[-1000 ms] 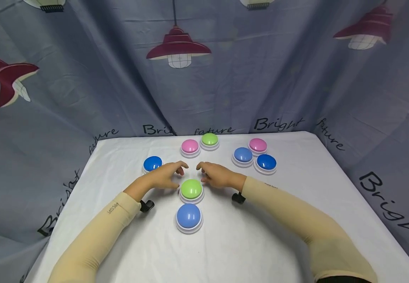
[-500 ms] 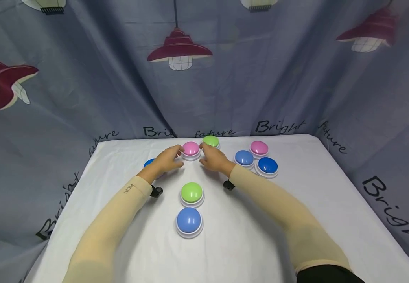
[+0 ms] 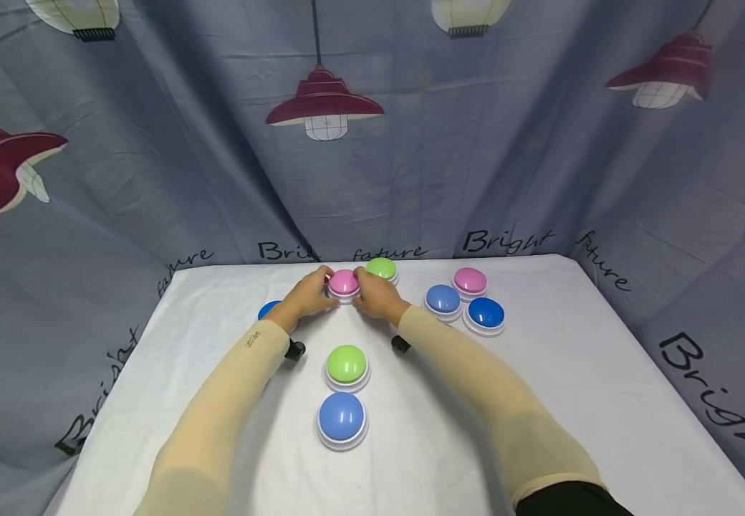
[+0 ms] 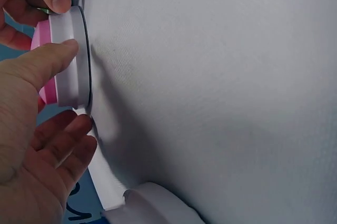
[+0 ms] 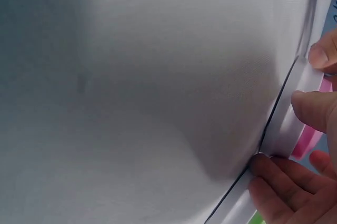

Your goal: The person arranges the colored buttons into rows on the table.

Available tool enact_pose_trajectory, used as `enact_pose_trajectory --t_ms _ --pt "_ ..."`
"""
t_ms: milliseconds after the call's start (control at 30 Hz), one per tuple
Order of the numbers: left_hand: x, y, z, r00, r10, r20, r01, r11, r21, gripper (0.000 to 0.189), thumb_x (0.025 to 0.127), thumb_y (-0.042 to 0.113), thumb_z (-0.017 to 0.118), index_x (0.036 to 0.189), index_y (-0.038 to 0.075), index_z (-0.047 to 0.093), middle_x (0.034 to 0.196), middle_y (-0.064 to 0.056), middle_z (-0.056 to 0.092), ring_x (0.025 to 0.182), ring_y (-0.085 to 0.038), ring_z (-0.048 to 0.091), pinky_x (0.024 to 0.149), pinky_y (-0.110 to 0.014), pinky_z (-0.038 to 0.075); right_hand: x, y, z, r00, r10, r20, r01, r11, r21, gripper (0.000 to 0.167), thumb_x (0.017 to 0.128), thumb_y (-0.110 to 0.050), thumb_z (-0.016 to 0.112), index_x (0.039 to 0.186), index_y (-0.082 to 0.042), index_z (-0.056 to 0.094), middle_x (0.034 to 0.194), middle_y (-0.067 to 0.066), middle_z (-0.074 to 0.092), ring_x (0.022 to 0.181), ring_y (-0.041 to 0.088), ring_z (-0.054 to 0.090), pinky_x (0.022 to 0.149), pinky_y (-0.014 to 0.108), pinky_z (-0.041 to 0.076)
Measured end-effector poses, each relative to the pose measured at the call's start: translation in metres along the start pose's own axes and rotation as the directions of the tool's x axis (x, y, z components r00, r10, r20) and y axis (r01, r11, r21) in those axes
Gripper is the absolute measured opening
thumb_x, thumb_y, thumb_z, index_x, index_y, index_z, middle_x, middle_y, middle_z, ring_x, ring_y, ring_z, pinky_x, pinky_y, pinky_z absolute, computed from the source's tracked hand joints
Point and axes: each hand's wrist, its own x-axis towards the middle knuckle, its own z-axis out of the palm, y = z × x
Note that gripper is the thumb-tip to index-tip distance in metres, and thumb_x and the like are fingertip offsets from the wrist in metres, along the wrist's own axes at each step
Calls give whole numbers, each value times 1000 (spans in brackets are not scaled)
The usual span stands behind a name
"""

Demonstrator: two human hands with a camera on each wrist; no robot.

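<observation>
A pink push button (image 3: pixel 344 282) with a round white base sits toward the back of the table, between both hands. My left hand (image 3: pixel 309 294) grips it from the left, and in the left wrist view its thumb (image 4: pixel 60 55) lies on the white base. From the right my right hand (image 3: pixel 377 295) holds the same button, its thumb (image 5: pixel 310 105) against the base in the right wrist view. Just behind the right hand is a green button (image 3: pixel 382 268), partly hidden. A dark blue button (image 3: pixel 269 309) is mostly covered by the left hand and wrist.
Nearer on the white table (image 3: pixel 398 459), a green button (image 3: pixel 346 364) stands behind a light blue button (image 3: pixel 341 416). Clustered at the right are another pink button (image 3: pixel 470 279), a light blue one (image 3: pixel 443 299) and a dark blue one (image 3: pixel 485 313). A printed curtain (image 3: pixel 411 179) hangs behind.
Both hands have moved from around the front green button to the back and closed in on the pink button from either side. The head view has tilted up slightly.
</observation>
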Motion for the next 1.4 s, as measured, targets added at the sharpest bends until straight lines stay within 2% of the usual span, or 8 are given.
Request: enact_pose_trajectory --t_ms 267,400,500,667,800,1100,1267,1400 --pt "9 -8 4 1000 22 -13 -23 999 -46 61 85 22 80 133 12 45 130 -13 58 117 -27 57 103 -41 43 4 1 6 1000 11 -11 -11 1000 2 56 94 -20 69 139 -4 41 131 17 59 118 28 59 101 38 46" --pt "9 -9 4 999 34 -22 -35 998 -53 60 84 23 81 132 13 47 128 -11 59 112 -24 59 99 -39 46 2 3 3 1000 -19 -15 20 999 46 55 93 -18 69 138 -3 41 133 18 57 121 29 57 104 38 44" --pt "6 -5 2 997 68 -22 -69 996 -62 59 84 23 81 132 13 47 126 -12 60 108 -24 59 97 -39 48 -3 5 -1 999 -42 -16 43 997 60 54 93 -17 69 137 -3 42 133 17 57 122 28 56 105 37 43" --pt "2 8 1 991 135 -21 -136 989 -56 60 83 25 82 131 12 49 120 -10 61 107 -23 59 94 -37 49 -17 9 -13 999 -47 -23 48 998 38 56 92 -19 72 137 -5 42 133 15 57 123 27 56 105 37 43" --pt "-3 21 3 986 166 -15 -167 986 -31 64 79 26 85 130 12 50 115 -8 63 106 -22 59 93 -37 49 -33 12 -24 998 -60 -15 61 997 48 58 90 -18 74 137 -4 43 132 15 58 122 27 56 104 38 44" --pt "-17 59 7 971 231 68 -235 970 62 85 71 34 90 139 10 45 96 -3 63 87 -17 59 79 -33 50 -80 23 -40 993 -113 -16 114 989 91 56 89 -18 75 134 -4 45 126 16 60 114 27 60 97 39 49" --pt "-31 77 14 959 253 126 -269 954 132 98 69 43 89 145 7 38 97 0 64 89 -13 61 85 -32 50 -107 27 -44 990 -142 -13 142 985 98 55 88 -18 76 132 -4 47 123 15 63 110 25 63 93 37 52" --pt "-42 86 21 950 278 143 -299 941 157 104 68 47 89 147 7 33 100 -2 65 93 -15 62 87 -34 51 -125 27 -49 988 -156 -2 155 982 105 55 86 -18 78 131 -3 48 121 14 64 109 26 64 92 38 53"
